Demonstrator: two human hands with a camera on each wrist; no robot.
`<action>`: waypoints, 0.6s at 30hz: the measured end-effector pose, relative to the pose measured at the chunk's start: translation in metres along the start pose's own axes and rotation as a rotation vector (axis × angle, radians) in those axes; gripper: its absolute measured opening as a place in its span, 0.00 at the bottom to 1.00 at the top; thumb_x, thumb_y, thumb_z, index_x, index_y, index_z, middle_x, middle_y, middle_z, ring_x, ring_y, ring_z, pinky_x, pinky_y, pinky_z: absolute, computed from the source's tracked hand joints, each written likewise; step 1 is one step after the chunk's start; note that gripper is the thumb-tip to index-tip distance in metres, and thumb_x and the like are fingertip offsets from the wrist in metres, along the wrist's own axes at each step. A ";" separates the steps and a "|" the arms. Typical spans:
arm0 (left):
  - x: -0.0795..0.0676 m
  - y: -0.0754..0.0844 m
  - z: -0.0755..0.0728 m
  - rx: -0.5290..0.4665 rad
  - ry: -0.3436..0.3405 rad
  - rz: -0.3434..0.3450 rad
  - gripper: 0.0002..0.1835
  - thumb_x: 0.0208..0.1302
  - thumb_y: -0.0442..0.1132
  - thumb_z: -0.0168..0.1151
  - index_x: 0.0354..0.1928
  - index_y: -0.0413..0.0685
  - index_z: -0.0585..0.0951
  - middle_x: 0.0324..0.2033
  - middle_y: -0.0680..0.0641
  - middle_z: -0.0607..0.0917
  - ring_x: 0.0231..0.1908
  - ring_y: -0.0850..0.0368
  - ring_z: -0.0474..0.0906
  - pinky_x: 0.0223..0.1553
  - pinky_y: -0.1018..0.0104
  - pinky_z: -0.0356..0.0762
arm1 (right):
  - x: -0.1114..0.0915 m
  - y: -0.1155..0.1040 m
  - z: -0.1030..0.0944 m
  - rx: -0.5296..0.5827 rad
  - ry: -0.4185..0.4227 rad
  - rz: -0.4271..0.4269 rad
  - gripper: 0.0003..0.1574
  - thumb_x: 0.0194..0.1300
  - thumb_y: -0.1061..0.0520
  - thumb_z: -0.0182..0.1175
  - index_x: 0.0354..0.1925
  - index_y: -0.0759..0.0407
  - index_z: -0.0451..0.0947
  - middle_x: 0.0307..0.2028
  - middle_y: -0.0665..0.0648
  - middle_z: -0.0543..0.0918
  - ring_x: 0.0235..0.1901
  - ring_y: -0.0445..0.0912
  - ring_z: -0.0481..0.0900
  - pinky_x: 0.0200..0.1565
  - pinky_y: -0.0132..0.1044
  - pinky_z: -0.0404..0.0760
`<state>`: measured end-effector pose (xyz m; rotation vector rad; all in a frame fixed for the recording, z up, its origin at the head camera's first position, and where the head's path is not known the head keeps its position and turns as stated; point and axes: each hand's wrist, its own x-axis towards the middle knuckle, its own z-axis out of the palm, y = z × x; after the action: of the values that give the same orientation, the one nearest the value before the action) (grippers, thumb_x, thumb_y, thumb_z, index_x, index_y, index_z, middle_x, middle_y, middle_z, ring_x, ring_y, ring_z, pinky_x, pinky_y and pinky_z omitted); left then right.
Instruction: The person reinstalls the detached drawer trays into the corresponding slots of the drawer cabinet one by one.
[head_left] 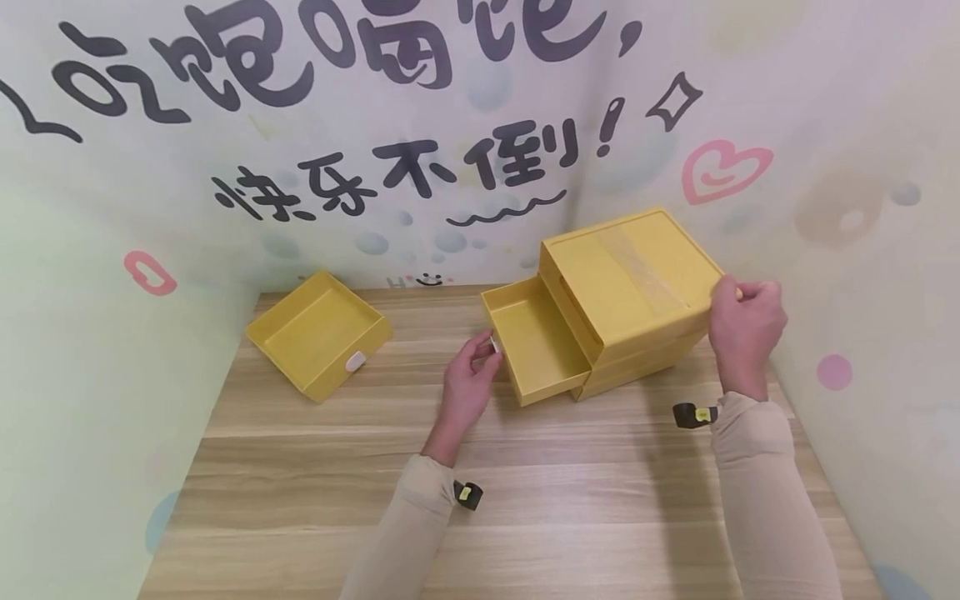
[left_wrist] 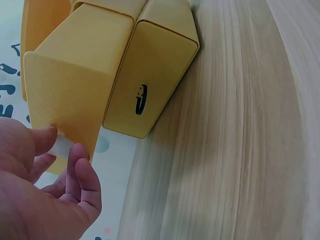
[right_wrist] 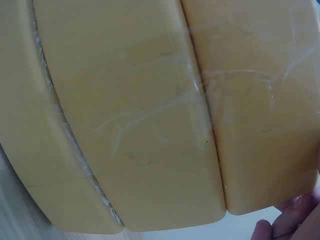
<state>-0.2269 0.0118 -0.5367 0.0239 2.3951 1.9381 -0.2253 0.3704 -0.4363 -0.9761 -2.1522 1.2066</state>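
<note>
While a small white handle (head_left: 494, 342) is pinched between the thumb and fingertips of the left hand (head_left: 468, 379), the far end of a yellow box (head_left: 618, 308) is gripped by the right hand (head_left: 746, 329), whose fingers are curled at its edge. The handle is fixed to the front of a drawer (head_left: 536, 333), which is drawn partly out of the box, its inside bare where it shows. The drawer is set to the right of the left hand, directly between that hand and the box; its sliding line is run along the box's long axis, rightward and slightly away from the person, so that the two hands are placed at opposite ends. The drawer is reached more nearly by the left hand. Beneath it, a closed front (left_wrist: 155, 60) is shown in the left wrist view. The box's top is crossed by clear tape (head_left: 641, 267). Well apart on the left, a loose drawer (head_left: 333, 379) is rested on the wooden table (head_left: 555, 475).

Most of the handle is covered by the fingertips, the drawer's rear is hidden inside the box, and the right hand is largely cut off in its own wrist view. The black mark (left_wrist: 141, 99) on the closed front cannot be made out.
</note>
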 end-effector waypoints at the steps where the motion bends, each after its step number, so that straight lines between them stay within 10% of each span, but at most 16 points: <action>1: 0.000 0.000 0.001 -0.002 0.001 -0.003 0.25 0.70 0.42 0.65 0.68 0.59 0.76 0.53 0.45 0.87 0.45 0.37 0.85 0.41 0.61 0.86 | 0.000 0.000 0.000 0.001 -0.002 0.001 0.06 0.65 0.44 0.49 0.32 0.41 0.67 0.31 0.46 0.72 0.30 0.40 0.70 0.33 0.33 0.69; 18: 0.006 0.005 0.009 -0.019 -0.008 -0.010 0.24 0.70 0.44 0.65 0.67 0.63 0.77 0.53 0.48 0.88 0.44 0.41 0.84 0.40 0.61 0.85 | 0.003 -0.001 0.005 0.005 0.024 -0.020 0.06 0.64 0.44 0.50 0.30 0.40 0.67 0.28 0.45 0.71 0.28 0.39 0.69 0.32 0.34 0.67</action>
<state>-0.2327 0.0221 -0.5345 0.0180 2.3674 1.9520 -0.2315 0.3698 -0.4376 -0.9592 -2.1349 1.1846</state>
